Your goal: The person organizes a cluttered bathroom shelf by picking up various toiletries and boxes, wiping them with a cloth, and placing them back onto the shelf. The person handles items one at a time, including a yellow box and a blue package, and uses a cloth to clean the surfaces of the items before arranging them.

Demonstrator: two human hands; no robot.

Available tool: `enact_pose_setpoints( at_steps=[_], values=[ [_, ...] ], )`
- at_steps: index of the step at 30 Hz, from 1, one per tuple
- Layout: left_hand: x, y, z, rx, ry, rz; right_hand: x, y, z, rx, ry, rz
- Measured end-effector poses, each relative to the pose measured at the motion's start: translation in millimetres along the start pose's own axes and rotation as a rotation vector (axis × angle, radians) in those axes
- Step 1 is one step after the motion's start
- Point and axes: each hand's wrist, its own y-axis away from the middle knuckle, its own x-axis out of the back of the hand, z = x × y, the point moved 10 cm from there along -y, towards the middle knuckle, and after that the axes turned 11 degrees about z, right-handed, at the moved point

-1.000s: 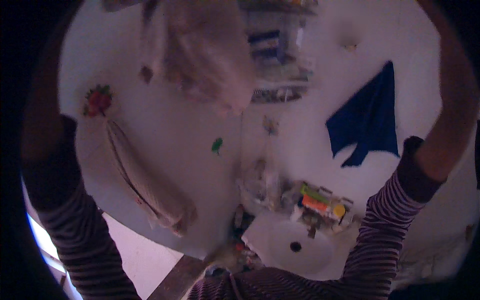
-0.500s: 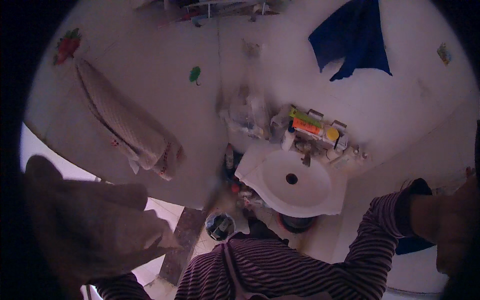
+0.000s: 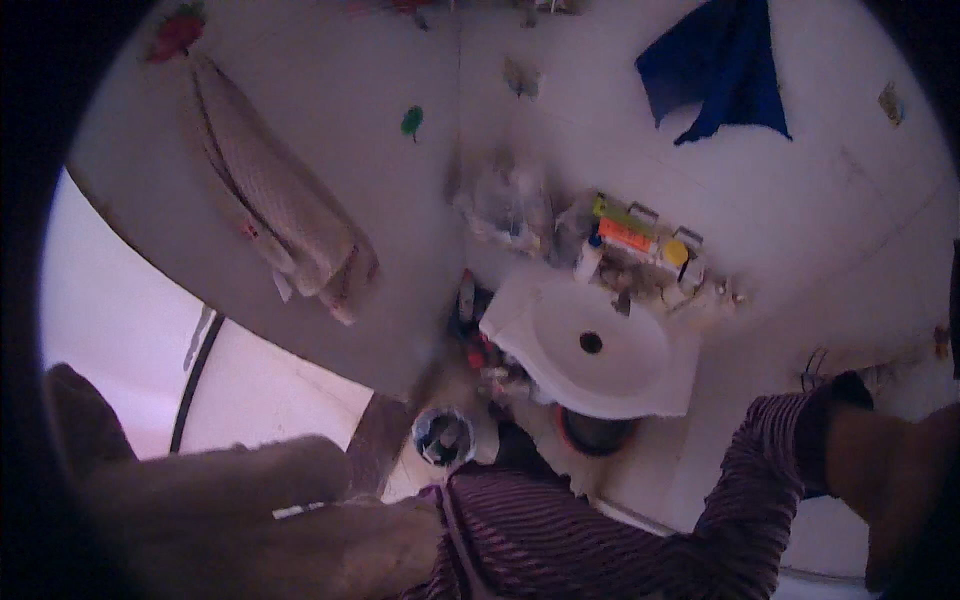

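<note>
1. Firstly, at the lower left, a large greyish-brown cloth point(image 3: 270, 530) is seen, blurred and bunched in thick folds, with its inner end lapped over the front of the striped shirt point(image 3: 570, 530). The left hand is hidden from view, so whether the cloth is grasped by it cannot be told.
2. Above the cloth, a beige towel point(image 3: 285, 205) is hung along the wall, just beneath a red-and-green ornament point(image 3: 178, 33).
3. Right of the towel, a small green decoration point(image 3: 412, 122) is set on the same wall.
4. Below, beside the shirt, a round bin point(image 3: 443, 437) is partly filled.
5. Near the corner, a clear plastic bag point(image 3: 512, 205) is placed close to the white sink point(image 3: 560, 365); behind the bowl, a blue-capped white bottle point(image 3: 589, 263) and an orange box point(image 3: 624, 236) are crowded together.
6. Higher up, a dark blue cloth point(image 3: 715, 75) is hung on the wall.
7. Farthest right, the bare right forearm point(image 3: 865, 455) is extended from its striped sleeve; the right hand is lost in the dark rim, and its grip cannot be told.
</note>
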Motion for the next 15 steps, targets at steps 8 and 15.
enact_pose_setpoints(
  at_steps=[8,15],
  values=[
    [-29,32,-14,0.111,-0.118,-0.033,-37,3,46,-0.061,0.035,0.074],
    [-65,41,-37,0.147,-0.128,-0.008,-50,-6,78,-0.072,0.099,0.131]
  ],
)
